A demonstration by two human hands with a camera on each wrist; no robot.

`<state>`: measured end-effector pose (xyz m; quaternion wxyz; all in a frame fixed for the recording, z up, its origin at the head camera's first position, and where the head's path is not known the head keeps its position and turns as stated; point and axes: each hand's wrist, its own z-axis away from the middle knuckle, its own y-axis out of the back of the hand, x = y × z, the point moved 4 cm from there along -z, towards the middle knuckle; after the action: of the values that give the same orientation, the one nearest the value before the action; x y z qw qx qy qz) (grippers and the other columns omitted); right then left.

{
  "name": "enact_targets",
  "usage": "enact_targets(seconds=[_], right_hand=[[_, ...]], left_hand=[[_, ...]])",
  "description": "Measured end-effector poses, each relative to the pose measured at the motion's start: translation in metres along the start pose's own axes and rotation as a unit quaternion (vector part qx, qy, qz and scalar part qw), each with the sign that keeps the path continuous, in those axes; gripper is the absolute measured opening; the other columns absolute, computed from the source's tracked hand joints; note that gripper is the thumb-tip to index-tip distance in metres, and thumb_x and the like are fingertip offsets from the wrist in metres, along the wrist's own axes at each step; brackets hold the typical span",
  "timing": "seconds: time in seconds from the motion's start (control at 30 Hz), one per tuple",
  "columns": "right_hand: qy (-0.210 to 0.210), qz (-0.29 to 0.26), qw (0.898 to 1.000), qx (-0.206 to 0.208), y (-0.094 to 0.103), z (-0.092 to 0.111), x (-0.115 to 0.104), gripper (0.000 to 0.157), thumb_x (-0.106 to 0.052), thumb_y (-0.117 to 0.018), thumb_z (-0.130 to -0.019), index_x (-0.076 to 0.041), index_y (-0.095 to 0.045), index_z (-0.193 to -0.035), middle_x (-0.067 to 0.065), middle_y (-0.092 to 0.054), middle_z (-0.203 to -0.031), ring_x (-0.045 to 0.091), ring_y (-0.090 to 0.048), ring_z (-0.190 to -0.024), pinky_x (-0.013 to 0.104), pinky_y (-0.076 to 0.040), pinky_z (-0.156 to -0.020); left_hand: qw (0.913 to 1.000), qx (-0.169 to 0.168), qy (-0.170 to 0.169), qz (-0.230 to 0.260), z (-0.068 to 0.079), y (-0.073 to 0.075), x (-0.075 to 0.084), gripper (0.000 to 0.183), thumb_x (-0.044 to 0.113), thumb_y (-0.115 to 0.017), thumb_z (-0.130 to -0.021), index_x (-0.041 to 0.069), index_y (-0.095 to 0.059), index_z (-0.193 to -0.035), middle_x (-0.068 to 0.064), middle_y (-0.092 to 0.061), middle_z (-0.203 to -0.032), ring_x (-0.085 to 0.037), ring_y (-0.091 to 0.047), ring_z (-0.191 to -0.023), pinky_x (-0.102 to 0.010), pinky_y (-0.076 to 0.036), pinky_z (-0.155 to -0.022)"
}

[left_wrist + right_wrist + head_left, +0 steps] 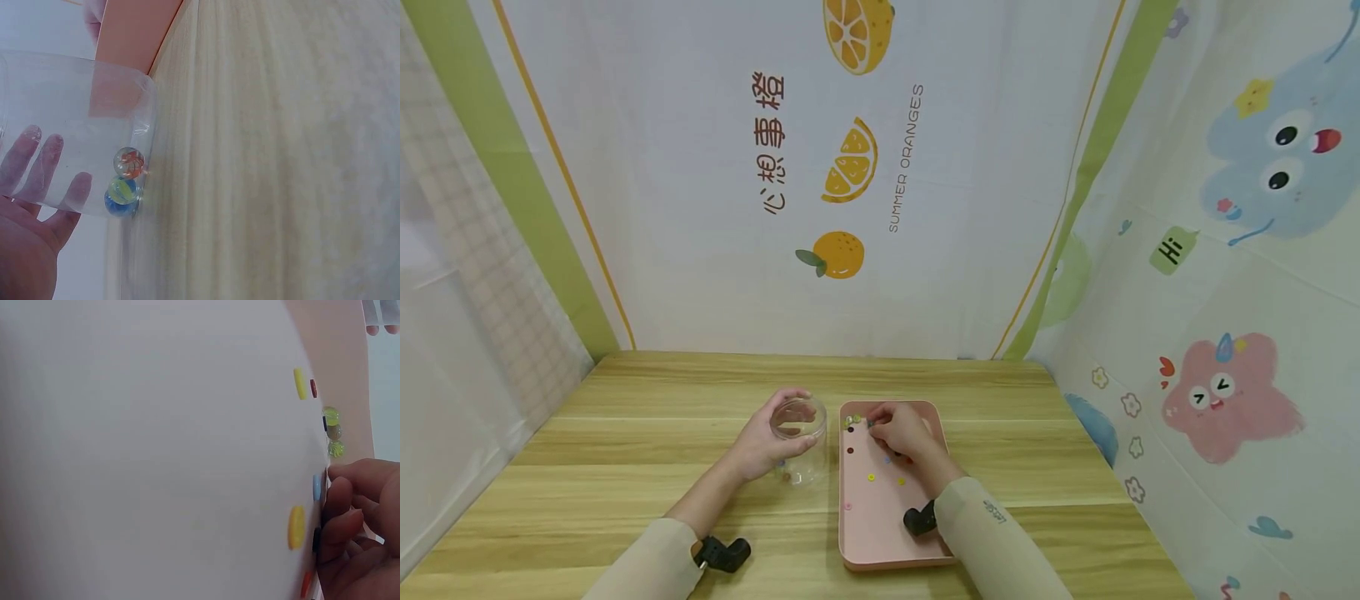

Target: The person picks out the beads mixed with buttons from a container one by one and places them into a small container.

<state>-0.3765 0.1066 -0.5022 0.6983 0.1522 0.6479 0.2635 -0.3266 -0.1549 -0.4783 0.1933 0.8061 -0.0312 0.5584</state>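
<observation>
My left hand [775, 437] grips a clear plastic jar [814, 465] around its upper part, left of the tray. Several glass marbles sit in the jar's bottom in the left wrist view: an orange-streaked marble [129, 163], a yellow-green marble [122, 190] and a blue one. My right hand [906, 433] reaches into the pink tray [872, 533], fingers bent, fingertips low near its far end. A small bluish thing [871, 423] shows at those fingertips; whether they pinch it is unclear. Beside them lie several marbles [336, 449], greenish and grey.
Scattered over the tray floor are small buttons, among them a yellow button [871, 477], a dark red button [850, 451] and a pink button [847, 507]. The wooden table [700, 400] carries the tray. Printed cloth [700, 292] hangs behind and at the sides.
</observation>
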Motion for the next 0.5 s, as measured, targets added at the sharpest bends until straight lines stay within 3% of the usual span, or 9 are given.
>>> enact_targets(seconds=[0.23, 0.5], right_hand=[[-0.004, -0.005, 1.0, -0.002, 0.0013, 0.0011, 0.0009, 0.011, -0.014, -0.074, -0.102, -0.017, -0.077, -0.113, -0.004, -0.064, -0.077, 0.011, -0.047, -0.054, 0.028, -0.033, -0.045], [0.0, -0.047, 0.999, -0.017, 0.0053, 0.0035, -0.0007, 0.016, -0.014, -0.07, -0.104, -0.014, -0.075, -0.119, 0.0, -0.065, -0.078, 0.015, -0.042, -0.052, 0.029, -0.027, -0.042]], left_hand=[[1.0, 0.002, -0.006, -0.005, -0.0001, -0.0004, -0.0005, 0.065, 0.009, -0.082, -0.096, 0.004, -0.048, -0.152, -0.028, -0.064, -0.139, -0.048, -0.064, -0.133, -0.061, -0.056, -0.109], [1.0, 0.005, -0.006, -0.005, 0.0004, -0.0007, 0.0003, 0.065, 0.008, -0.082, -0.096, 0.004, -0.048, -0.152, -0.028, -0.065, -0.138, -0.047, -0.064, -0.132, -0.062, -0.055, -0.109]])
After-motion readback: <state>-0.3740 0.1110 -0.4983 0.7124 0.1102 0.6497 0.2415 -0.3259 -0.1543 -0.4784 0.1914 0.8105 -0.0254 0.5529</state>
